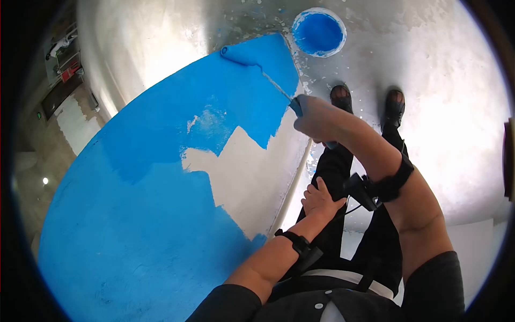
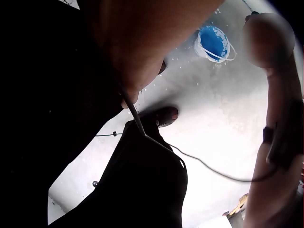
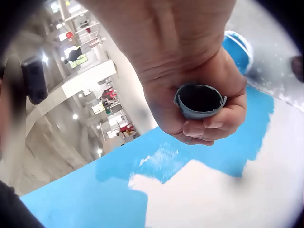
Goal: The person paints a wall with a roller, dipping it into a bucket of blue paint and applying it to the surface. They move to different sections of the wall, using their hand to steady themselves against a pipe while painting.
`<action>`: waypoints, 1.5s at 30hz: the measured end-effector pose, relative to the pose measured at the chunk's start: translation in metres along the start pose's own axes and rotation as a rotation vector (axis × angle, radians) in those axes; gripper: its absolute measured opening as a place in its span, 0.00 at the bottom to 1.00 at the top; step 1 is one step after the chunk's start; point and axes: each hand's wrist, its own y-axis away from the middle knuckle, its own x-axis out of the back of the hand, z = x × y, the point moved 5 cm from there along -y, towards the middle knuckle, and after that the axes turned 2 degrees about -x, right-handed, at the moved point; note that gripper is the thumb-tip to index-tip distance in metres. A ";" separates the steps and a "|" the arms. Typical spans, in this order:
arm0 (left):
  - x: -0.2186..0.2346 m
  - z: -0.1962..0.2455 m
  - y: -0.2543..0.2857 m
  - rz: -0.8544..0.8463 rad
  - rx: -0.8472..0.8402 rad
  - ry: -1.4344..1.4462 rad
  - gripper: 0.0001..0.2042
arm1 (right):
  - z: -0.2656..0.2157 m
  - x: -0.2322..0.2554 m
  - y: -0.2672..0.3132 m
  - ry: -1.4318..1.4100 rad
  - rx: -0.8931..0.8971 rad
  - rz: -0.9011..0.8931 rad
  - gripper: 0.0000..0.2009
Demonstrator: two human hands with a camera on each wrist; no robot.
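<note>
My right hand [image 1: 322, 119] grips the handle of a paint roller, its fingers curled round the hollow handle end [image 3: 200, 100] in the right wrist view. The blue roller head [image 1: 238, 56] lies against the painted upper part of a large curved panel [image 1: 247, 177], which is part blue, part bare off-white. My left hand [image 1: 321, 200] rests on the dark trouser leg near the knee, fingers relaxed, holding nothing. In the left wrist view that hand [image 2: 130, 85] is dim and partly hidden.
A white bucket of blue paint [image 1: 319, 32] stands on the speckled grey floor beyond the panel's tip. Two dark shoes [image 1: 394, 106] stand right of the panel. A thin cable [image 2: 204, 164] hangs between the arms. Scaffold-like frames [image 1: 67, 64] are far left.
</note>
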 end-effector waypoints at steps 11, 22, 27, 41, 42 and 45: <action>-0.010 -0.002 -0.002 0.025 -0.035 0.003 0.48 | -0.007 -0.007 0.012 0.062 0.007 0.001 0.13; -0.011 0.001 -0.006 0.005 -0.036 -0.016 0.46 | 0.046 -0.058 0.046 0.175 0.076 -0.011 0.13; -0.002 0.002 -0.002 0.043 -0.024 -0.034 0.47 | 0.019 -0.014 0.014 0.019 -0.035 -0.117 0.11; -0.001 0.002 0.000 0.045 -0.033 -0.093 0.46 | 0.047 -0.025 0.004 -0.012 -0.070 -0.215 0.09; -0.001 0.002 -0.001 0.060 -0.021 -0.094 0.44 | 0.046 -0.030 0.022 0.048 -0.089 -0.255 0.09; -0.012 -0.001 -0.010 0.063 -0.063 -0.030 0.43 | 0.079 -0.071 0.050 0.203 0.090 -0.143 0.14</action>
